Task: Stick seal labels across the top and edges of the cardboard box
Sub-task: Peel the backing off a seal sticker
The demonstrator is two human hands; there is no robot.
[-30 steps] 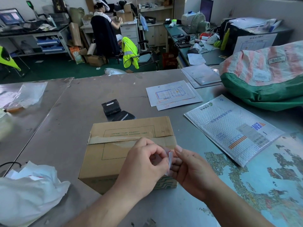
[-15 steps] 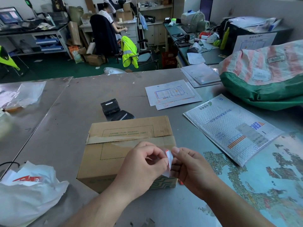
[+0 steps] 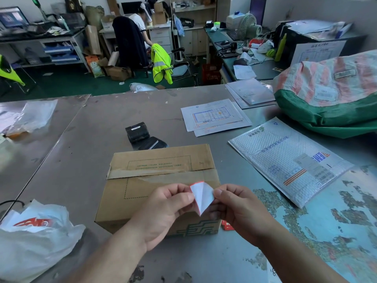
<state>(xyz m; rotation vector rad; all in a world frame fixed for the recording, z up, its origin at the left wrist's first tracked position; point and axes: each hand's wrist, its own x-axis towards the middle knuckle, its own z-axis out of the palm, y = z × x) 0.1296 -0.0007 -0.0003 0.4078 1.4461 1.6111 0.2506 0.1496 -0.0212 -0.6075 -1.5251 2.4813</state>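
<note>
A taped brown cardboard box [image 3: 161, 170] sits on the grey metal table [image 3: 91, 139] right in front of me. Above its near edge I hold a small seal label [image 3: 202, 197], white on the side facing me with a red edge. My left hand [image 3: 165, 209] pinches its left side and my right hand [image 3: 238, 209] pinches its right side. The label is partly spread open between my fingers. A bit of red paper [image 3: 226, 225] lies on the table by the box's near right corner.
A white bubble mailer [image 3: 289, 164] and printed sheets [image 3: 214, 117] lie to the right. A big striped sack [image 3: 330, 88] fills the far right. Two black devices [image 3: 140, 135] sit behind the box. A white plastic bag [image 3: 34, 237] lies near left.
The label, earlier a thin folded strip between my fingertips, has been pulled wider apart, and more of its white face now shows. My hands have moved slightly apart.
</note>
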